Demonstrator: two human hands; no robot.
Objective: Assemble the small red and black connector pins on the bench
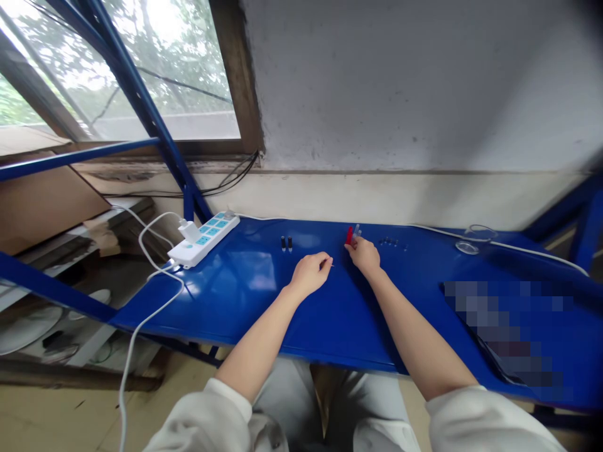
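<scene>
My left hand (311, 274) hovers over the blue table (311, 320) with its fingers pinched together. A tiny pale tip pokes out from the fingertips, too small to name. Farther right, my right hand (366, 255) is closed at a small red piece (349, 235) and some clear tube-like pieces (357, 230). Its fingers hide which of these it grips. Two small black cylinders with pale ends (286, 243) stand side by side left of my hands. Several tiny clear or dark parts (389, 242) lie just right of my right hand.
A white power strip (205, 240) with a plugged-in adapter lies on the left, its cable hanging over the edge. Clear round plastic items (467, 247) and a white cable (518, 250) are at the back right. A dark flat thing (480, 339), partly pixelated, lies front right.
</scene>
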